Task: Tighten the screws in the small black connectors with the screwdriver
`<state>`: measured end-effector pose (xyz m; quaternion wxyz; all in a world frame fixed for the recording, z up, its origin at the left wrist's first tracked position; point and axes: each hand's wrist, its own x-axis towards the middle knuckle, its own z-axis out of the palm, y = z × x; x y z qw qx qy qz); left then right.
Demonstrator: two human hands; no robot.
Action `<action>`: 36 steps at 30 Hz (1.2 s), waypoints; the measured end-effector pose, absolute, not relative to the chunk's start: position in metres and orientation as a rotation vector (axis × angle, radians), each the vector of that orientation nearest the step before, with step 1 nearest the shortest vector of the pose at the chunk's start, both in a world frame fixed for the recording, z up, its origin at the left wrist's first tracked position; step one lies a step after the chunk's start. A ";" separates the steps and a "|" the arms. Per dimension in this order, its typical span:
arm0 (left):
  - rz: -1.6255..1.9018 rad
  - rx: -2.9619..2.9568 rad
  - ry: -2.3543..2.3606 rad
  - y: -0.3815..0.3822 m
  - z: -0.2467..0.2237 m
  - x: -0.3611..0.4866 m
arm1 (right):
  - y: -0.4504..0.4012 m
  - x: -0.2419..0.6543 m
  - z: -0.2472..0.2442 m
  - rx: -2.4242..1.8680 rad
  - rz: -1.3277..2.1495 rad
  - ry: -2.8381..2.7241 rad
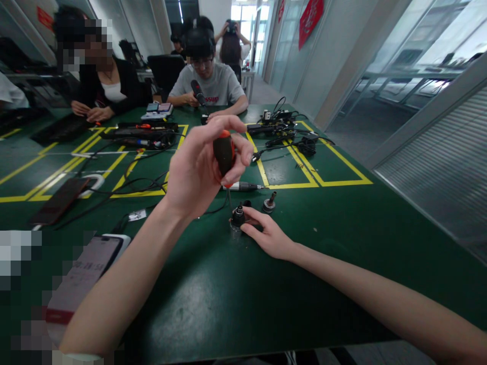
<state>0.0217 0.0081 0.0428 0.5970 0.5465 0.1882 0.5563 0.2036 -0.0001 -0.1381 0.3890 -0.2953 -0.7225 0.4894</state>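
Observation:
My left hand (pixel 194 165) is raised over the table, its fingers wrapped round the black and red handle of a screwdriver (pixel 223 154). The thin shaft points down to a small black stepped cylindrical part (pixel 238 215), which stands upright on the table. Whether the tip touches that part, I cannot tell. From the right, my right hand (pixel 272 235) grips the same part between thumb and fingers. Just behind lies a small black round piece (pixel 247 203), partly hidden by the fingers. A metal part with an upright stem (pixel 269 204) stands to the right.
Behind my hands lies a grey and black pen-shaped tool (pixel 243 187). Phones (pixel 61 200) and cables are on the left. Black cables and plugs (pixel 281 129) lie at the back right, a black tray (pixel 140 134) at the back left. Two people (pixel 207 83) sit across the green table (pixel 323 243).

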 end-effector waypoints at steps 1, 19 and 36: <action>1.284 1.271 0.428 0.009 0.043 0.021 | 0.000 0.203 -0.138 -0.750 1.246 -1.838; 1.112 1.275 0.345 0.007 0.045 0.018 | 0.000 0.203 -0.138 -0.743 1.244 -1.833; 1.161 1.270 0.364 0.005 0.044 0.020 | -0.001 0.204 -0.135 -0.779 1.264 -1.841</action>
